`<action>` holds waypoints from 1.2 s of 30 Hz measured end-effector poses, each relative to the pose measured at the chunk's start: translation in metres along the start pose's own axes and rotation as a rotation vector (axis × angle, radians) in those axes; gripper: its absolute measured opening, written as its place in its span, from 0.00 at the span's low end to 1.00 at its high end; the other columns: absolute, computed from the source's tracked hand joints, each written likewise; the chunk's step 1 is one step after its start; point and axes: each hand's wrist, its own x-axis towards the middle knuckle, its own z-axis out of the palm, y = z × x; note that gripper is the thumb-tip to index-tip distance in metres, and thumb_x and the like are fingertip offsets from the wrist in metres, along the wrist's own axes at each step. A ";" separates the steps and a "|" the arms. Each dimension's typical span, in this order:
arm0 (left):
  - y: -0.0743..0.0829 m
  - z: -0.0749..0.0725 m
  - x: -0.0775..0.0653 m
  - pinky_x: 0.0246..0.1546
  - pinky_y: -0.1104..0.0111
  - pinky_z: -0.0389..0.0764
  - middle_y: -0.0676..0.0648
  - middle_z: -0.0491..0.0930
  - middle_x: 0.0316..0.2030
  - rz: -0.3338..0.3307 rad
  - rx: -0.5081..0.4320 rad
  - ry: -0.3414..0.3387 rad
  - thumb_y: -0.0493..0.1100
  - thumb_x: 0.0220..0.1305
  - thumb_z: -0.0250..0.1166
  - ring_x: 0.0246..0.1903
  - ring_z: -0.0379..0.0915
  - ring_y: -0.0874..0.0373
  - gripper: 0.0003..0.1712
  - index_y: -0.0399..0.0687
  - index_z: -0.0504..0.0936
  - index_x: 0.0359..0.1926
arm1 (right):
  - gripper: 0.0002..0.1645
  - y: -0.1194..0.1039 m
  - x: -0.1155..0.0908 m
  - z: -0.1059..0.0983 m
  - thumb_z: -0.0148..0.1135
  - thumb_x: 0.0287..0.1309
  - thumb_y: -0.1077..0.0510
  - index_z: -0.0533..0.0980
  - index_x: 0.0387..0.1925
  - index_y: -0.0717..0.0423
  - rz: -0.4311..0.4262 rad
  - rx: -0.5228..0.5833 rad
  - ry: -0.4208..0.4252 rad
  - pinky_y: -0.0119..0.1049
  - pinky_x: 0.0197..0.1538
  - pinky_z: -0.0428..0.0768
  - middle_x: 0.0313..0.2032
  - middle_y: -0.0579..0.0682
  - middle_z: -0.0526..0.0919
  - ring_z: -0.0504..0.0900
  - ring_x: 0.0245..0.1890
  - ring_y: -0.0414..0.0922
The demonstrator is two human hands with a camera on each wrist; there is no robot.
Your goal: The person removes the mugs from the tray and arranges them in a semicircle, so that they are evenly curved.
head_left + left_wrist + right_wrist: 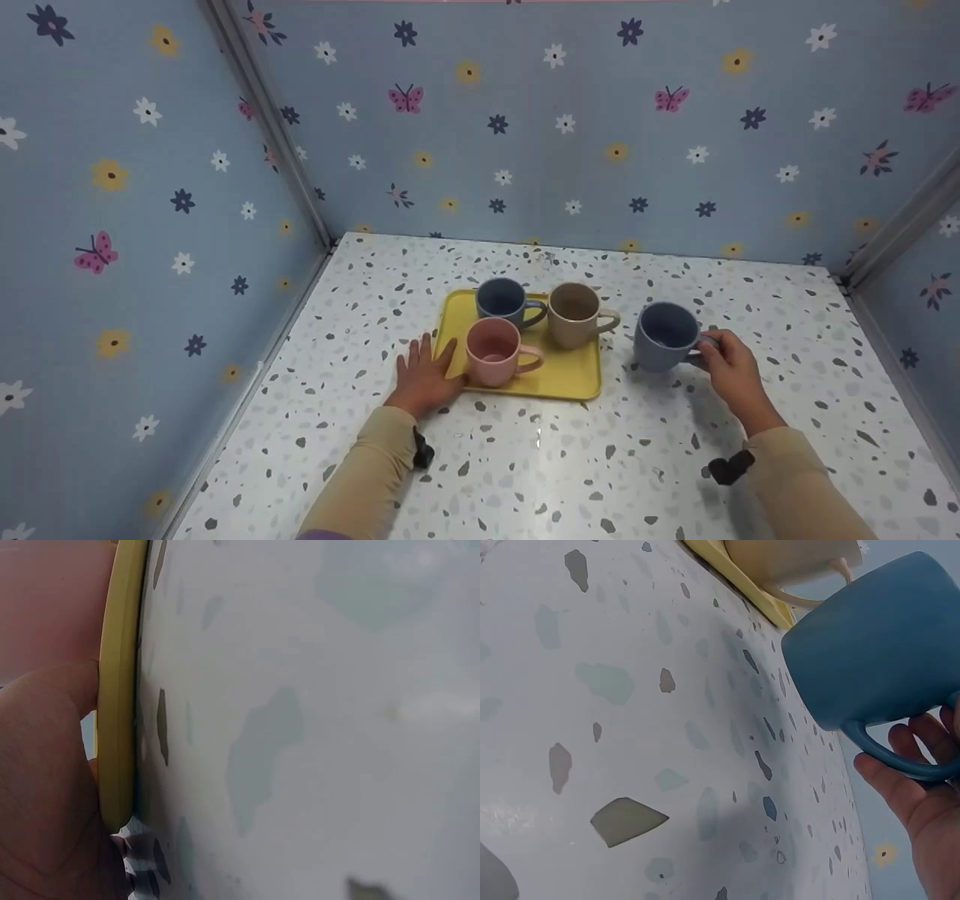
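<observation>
In the head view, my right hand (739, 379) holds a grey-blue mug (666, 341) by its handle, to the right of a yellow tray (559, 384). The right wrist view shows fingers curled at that handle, and the mug (877, 645) seems raised off the table, its shadow below. My left hand (426, 384) rests with spread fingers at the tray's left front corner; its thumb side touches the tray rim (120, 690) in the left wrist view. On the tray stand a pink mug (491, 366) in front, a dark blue mug (499, 301) behind it and a beige mug (573, 328) at the right.
The speckled white table (540, 472) extends around the tray. Blue patterned panels enclose it: a back wall (525, 150), a left wall (150, 300) and a right wall (919, 330).
</observation>
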 end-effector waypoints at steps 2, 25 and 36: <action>-0.001 0.000 -0.001 0.73 0.38 0.33 0.33 0.36 0.79 -0.006 -0.004 -0.001 0.71 0.66 0.51 0.78 0.26 0.34 0.47 0.63 0.52 0.80 | 0.21 0.001 0.001 0.001 0.47 0.78 0.56 0.67 0.57 0.71 0.010 0.001 0.002 0.25 0.51 0.81 0.53 0.61 0.76 0.78 0.45 0.24; -0.001 0.005 -0.001 0.73 0.38 0.31 0.34 0.36 0.79 -0.012 -0.020 0.003 0.70 0.68 0.50 0.78 0.26 0.34 0.45 0.63 0.52 0.80 | 0.22 0.010 0.007 0.011 0.46 0.78 0.54 0.66 0.60 0.69 0.077 -0.018 -0.010 0.25 0.54 0.80 0.56 0.60 0.73 0.76 0.47 0.24; 0.000 0.002 -0.002 0.73 0.37 0.33 0.34 0.37 0.79 0.011 -0.011 0.030 0.71 0.68 0.50 0.77 0.28 0.33 0.45 0.62 0.53 0.80 | 0.23 0.013 0.011 0.011 0.44 0.79 0.53 0.66 0.61 0.68 0.084 -0.040 0.003 0.29 0.56 0.80 0.59 0.63 0.74 0.76 0.48 0.25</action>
